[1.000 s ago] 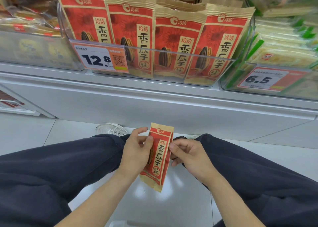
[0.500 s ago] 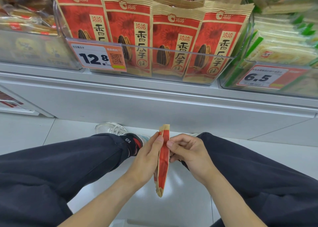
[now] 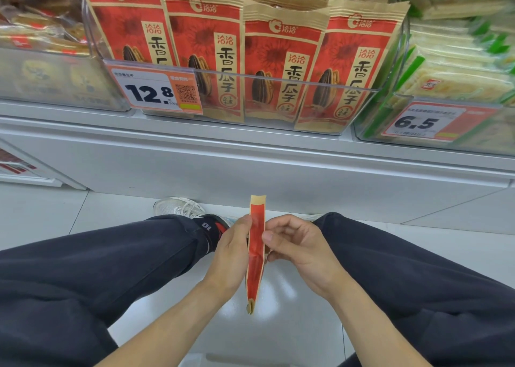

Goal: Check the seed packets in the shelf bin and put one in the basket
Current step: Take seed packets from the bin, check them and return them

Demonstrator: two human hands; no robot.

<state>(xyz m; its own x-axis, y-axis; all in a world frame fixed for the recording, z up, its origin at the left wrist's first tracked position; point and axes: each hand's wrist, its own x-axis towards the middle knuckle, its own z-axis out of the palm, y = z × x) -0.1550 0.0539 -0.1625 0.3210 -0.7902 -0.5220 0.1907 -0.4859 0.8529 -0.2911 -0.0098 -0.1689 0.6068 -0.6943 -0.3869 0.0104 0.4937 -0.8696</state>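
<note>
Four packets (image 3: 281,68) are standing upright in the clear bin (image 3: 278,103) on the shelf (image 3: 250,155), with more ranked behind them and a 12.8 tag (image 3: 154,91) clipped to the bin's front wall. Below, the person is crouching with dark trouser legs (image 3: 97,269) spread to either side, one packet (image 3: 256,252) held edge-on between the knees over the floor. Its narrow red side is facing the camera.

Both hands are pinching it: the left hand (image 3: 228,258) is lying flat-fingered along its left face, while the right hand (image 3: 298,247) is curling round the opposite edge with the thumb pressing on.

Judging from this, the check is still going on. To do it well, the person is better off turning the packet slowly to read each face, keeping the grip light so the paper is not creasing. No basket is showing clearly, so its place needs finding before the drop.
</note>
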